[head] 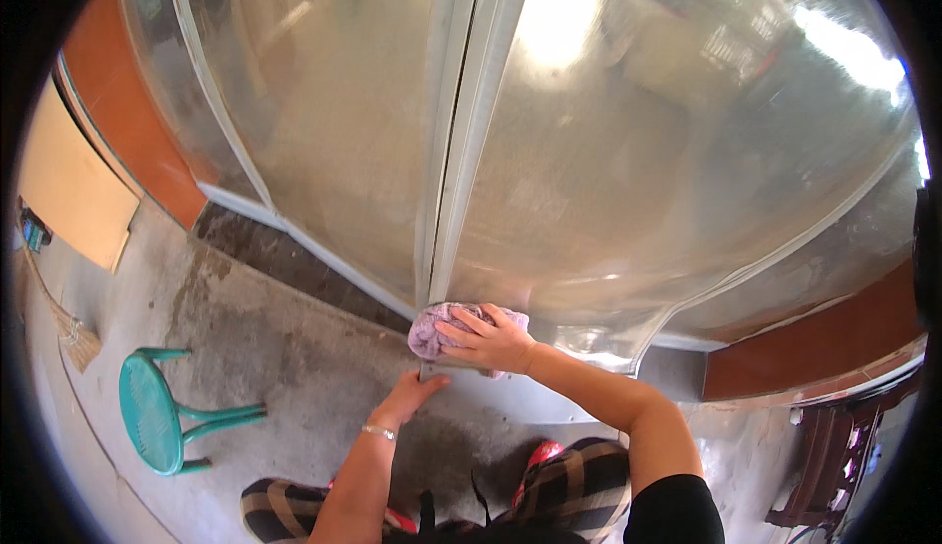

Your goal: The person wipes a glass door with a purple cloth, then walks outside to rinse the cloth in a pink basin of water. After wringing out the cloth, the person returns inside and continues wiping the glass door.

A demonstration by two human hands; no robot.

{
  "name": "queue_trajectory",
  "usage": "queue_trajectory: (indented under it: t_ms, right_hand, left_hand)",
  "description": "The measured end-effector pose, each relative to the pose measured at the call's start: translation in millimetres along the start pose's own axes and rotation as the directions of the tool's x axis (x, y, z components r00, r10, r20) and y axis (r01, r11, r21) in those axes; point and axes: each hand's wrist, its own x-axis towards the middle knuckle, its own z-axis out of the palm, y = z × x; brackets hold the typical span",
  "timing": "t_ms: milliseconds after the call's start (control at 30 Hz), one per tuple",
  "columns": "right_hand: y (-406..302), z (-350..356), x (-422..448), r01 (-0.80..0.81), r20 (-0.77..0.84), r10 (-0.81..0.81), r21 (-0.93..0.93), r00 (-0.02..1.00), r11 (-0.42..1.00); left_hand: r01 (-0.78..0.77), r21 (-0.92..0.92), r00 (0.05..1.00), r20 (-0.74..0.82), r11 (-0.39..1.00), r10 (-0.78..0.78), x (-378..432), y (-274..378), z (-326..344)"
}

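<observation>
A bunched light-purple cloth (434, 334) lies under my right hand (489, 338), whose fingers spread over it and press it against the lower corner of a metal-framed door panel (581, 198). My left hand (412, 395) grips the bottom edge of that panel just below the cloth, with its thumb showing on the near side and its other fingers hidden. A second panel (338, 147) stands to the left, past the upright frame strips (460, 102). Both panels have a shiny, reflecting surface.
A green round stool (151, 411) stands on the concrete floor at the left. Beyond it are a straw broom (77, 338) and a beige board (77, 183). Orange-brown wall bases flank the doorway. Dark carved furniture (828, 463) is at the lower right.
</observation>
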Motion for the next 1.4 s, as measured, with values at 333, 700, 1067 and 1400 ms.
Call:
queue_trajectory:
  t_ms: [333,700,1067,1400]
  right_hand:
    - [279.5,-260.6,117.0,-0.266,-0.364,-0.062,-0.778,0.929,0.569]
    - [270.6,-305.2,154.7,-0.616,-0.618,0.198,-0.594,0.761,0.517]
    - [29.0,-5.3,-29.2,0.134,0.098,-0.131,-0.032,0.987,0.99]
    - [249.5,-315.1,77.6,-0.234,0.044,0.272,-0.396,0.961,0.888]
  left_hand:
    - [-0.312,-0.206,0.944,0.048,0.928,0.328,37.0,-31.5,-12.3]
    - [-0.296,-0.231,0.941,0.098,0.927,0.325,70.6,-58.7,-26.4]
    - [-0.276,-0.186,0.956,0.044,0.943,0.289,65.5,-59.2,-26.2]
    - [-0.296,-0.087,0.955,-0.041,0.951,0.293,44.1,-23.5,-37.2]
